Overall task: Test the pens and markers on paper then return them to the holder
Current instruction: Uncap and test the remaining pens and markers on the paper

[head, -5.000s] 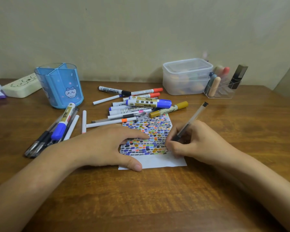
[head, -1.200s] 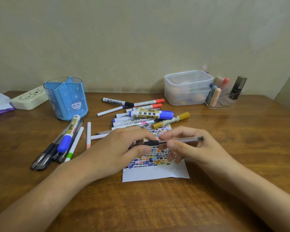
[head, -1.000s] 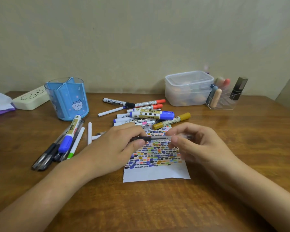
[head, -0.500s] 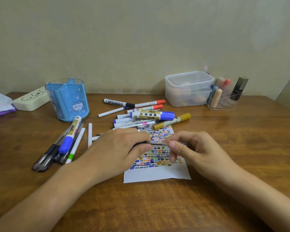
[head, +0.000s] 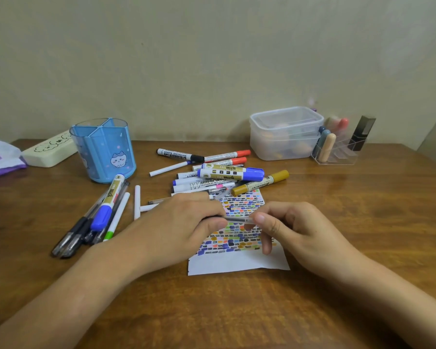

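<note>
Both hands meet over the paper (head: 237, 263), a white sheet lying flat on the wooden table (head: 363, 222) and covered in rows of small coloured swatches. Between them runs a clear-barrelled pen (head: 238, 219), held level just above the sheet: the left hand (head: 176, 230) curls round its dark end, and the right hand (head: 300, 230) pinches the other end between thumb and forefinger, its remaining fingers loosely bent.

Left of the hands lies a bundle of dark pens (head: 73, 235) with a blue-capped marker (head: 106, 202) on top. Beyond the paper sits a loose heap of markers (head: 212, 177); one barrel reads "WHITEBOARD" (its last letters are covered), another, black-capped, "WHITEBOARD MARKER", and a gold-capped one seems to read "PERMANENT", though the print is small.

Farther back on the left stands the holder (head: 103, 149), a round blue translucent plastic cup split into compartments, with a cartoon cat on its front. Behind it lies a cream case (head: 49, 152). At the right rear are a lidded frosted tub (head: 285, 133) and a clear rack (head: 337, 149), against a plain pale wall.
</note>
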A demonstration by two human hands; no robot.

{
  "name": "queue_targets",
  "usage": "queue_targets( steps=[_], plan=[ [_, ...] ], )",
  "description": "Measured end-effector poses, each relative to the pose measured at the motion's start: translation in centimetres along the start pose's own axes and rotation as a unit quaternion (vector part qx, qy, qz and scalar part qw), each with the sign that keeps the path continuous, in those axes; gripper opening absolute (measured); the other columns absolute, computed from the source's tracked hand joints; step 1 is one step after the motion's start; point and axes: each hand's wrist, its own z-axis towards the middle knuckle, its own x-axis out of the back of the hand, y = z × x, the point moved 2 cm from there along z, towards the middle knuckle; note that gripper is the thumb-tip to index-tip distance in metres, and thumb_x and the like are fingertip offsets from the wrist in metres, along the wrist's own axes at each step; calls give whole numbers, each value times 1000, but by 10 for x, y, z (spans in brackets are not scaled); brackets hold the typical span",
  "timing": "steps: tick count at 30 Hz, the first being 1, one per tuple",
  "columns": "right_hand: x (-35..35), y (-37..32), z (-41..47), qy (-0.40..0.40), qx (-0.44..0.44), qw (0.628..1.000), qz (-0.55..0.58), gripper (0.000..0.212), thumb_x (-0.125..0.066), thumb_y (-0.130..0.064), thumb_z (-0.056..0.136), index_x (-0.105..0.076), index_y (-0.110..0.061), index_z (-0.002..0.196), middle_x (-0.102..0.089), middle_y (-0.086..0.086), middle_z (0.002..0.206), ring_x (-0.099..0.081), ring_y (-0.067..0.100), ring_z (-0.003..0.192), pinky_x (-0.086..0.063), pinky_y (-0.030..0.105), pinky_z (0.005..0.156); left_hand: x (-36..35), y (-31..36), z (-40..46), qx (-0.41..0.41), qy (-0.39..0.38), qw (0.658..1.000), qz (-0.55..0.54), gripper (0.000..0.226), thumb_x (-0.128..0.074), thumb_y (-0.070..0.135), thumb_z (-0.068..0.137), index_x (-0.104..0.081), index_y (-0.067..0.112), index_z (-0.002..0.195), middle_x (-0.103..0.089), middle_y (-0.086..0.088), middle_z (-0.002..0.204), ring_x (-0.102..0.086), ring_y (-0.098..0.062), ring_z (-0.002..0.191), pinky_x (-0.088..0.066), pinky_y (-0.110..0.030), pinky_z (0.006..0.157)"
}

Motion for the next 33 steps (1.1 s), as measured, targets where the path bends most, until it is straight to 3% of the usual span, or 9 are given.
queue_targets(
  steps=[3,6,8,10,13,17,20,23,33],
  plan=[
    [-2,0,0,-2,4,1000,-4,26,-47,-52,96,-67,-40,84,-73,-6,72,-64,33,77,-51,51,75,0,-3,0,14,-9,1000,-6,21,-42,49,99,-61,42,94,-44,19,88,-48,2,89,-32,-15,66],
    [-2,3,1,-1,17,1000,10,23,-48,-54,93,-67,-42,89,-73,-5,73,-64,38,78,-51,54,76,1,0,-2,-23,4,999,48,29,-49,51,97,-71,39,111,-43,17,96,-44,-3,89,-34,-23,71],
    [-2,4,0,1,23,1000,18,22,-52,-54,91,-68,-39,94,-72,-4,74,-66,32,76,-53,50,76,6,4,-1,-29,-14,997,69,31,-50,49,97,-68,41,122,-43,15,92,-43,-4,87,-37,-25,69],
    [0,5,0,13,25,999,38,21,-58,-49,90,-66,-41,108,-72,-1,74,-69,19,73,-55,37,73,12,4,-1,-11,-41,998,53,35,-51,46,98,-58,48,132,-43,16,87,-45,-3,86,-38,-23,65],
    [2,6,0,20,12,998,50,35,-62,-43,92,-55,-46,127,-72,2,78,-71,15,77,-56,29,76,27,-4,-4,15,-22,998,50,50,-52,36,99,-37,56,143,-47,20,78,-49,1,79,-33,-17,60],
    [1,7,1,21,9,1000,2,31,-60,-43,93,-60,-44,124,-73,-2,75,-70,14,72,-55,33,75,40,-28,-11,132,22,984,114,23,-52,28,94,-39,43,106,-54,7,70,-53,-8,66,-48,-33,57],
    [-1,7,0,11,7,1000,-19,23,-60,-42,93,-65,-42,116,-72,-6,72,-64,12,64,-51,29,66,46,-49,-16,219,18,961,167,12,-51,30,92,-42,32,86,-56,8,70,-53,-7,67,-40,-27,52],
    [-1,6,0,8,6,999,-36,18,-61,-35,96,-67,-39,113,-72,-8,70,-57,4,57,-40,15,57,49,-62,-20,264,0,942,206,13,-52,31,92,-45,31,82,-58,9,74,-53,-6,71,-35,-24,53],
    [-2,6,0,-16,2,998,-65,14,-59,-36,99,-69,-43,106,-71,-11,71,-55,4,58,-40,17,57,45,-70,-21,285,-62,931,222,11,-55,34,93,-48,31,84,-59,10,79,-54,-6,74,-36,-23,55]
  ],
)
